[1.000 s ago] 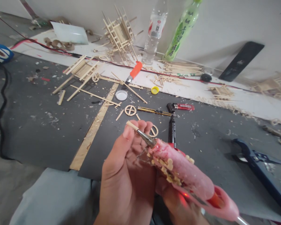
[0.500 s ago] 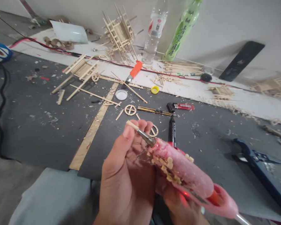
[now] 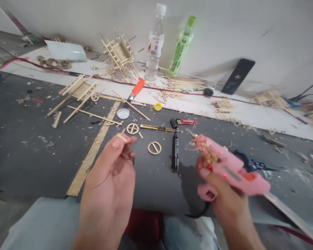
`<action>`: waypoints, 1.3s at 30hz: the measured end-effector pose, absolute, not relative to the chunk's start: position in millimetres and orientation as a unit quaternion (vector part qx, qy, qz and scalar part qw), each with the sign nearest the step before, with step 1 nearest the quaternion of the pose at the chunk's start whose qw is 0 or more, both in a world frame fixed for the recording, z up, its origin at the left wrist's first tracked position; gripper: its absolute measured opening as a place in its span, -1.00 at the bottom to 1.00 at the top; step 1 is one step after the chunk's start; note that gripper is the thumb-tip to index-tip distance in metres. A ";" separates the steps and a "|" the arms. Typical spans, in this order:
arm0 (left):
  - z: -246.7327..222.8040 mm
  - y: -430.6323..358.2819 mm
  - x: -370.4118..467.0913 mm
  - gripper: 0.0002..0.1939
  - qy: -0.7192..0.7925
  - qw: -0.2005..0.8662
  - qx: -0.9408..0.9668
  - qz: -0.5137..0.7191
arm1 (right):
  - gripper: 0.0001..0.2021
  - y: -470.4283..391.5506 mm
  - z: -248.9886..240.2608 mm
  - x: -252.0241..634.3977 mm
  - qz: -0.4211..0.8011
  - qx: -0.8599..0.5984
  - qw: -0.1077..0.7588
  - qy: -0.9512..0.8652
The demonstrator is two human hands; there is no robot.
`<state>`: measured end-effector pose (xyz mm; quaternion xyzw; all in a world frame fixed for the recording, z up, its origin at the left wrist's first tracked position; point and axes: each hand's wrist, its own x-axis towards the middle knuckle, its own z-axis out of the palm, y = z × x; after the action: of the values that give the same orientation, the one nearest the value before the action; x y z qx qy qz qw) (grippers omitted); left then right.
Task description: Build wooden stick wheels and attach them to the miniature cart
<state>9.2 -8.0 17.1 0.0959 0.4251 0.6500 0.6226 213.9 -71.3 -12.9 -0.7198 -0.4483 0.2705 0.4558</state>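
Left hand [image 3: 111,180]: palm turned up, with the thumb pressed against the fingers and a short wooden stick [image 3: 121,138] pinched at the tips. The stick is above the dark tabletop [image 3: 151,187], its end showing past the thumb. Right hand [image 3: 225,194]: fingers wrapped around the handle of a pink glue gun [image 3: 221,156], well to the right of the stick and apart from it. A pale rod [image 3: 293,210] projects from the rear of the gun.

Handling, as judged: the stick should be very light and stiff, but thin enough to snap under a hard squeeze. A light pinch by the sides is the sound hold; any glue on it could be hot and tacky. The gun looks the heavier item — bulky, smooth plastic, best gripped by the handle. Its front is crusted with wood bits [image 3: 207,151], and the metal nozzle [image 3: 192,133] is probably hot; fingers should keep clear of both.

Differences from the earlier frame: the nozzle was then up against the stick between the two hands; now the gun is drawn off to the right — a wide gap lies between. The left hand retains its pinch. The single-bar ring [image 3: 154,148] and the black marker [image 3: 175,152], partly covered before, are now in full view on the tabletop.
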 end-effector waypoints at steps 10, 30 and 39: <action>8.9 44.1 4.2 -0.91 0.540 0.417 0.609 0.404 | -0.66 43.4 6.4 305.0 0.159 -0.817 0.332 -0.444; 6.7 15.2 2.7 -0.91 0.515 0.326 0.623 0.491 | -0.81 -73.8 43.4 240.1 0.249 -0.632 0.271 -0.683; -3.1 33.3 -12.3 -0.84 0.541 0.362 0.629 0.425 | -0.57 32.6 15.9 198.1 0.160 -0.500 0.101 -0.845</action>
<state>-12.3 33.3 -3.1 0.6288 0.5413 0.4245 0.3625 198.1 32.6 15.9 -0.5000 -0.8451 0.1605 0.1008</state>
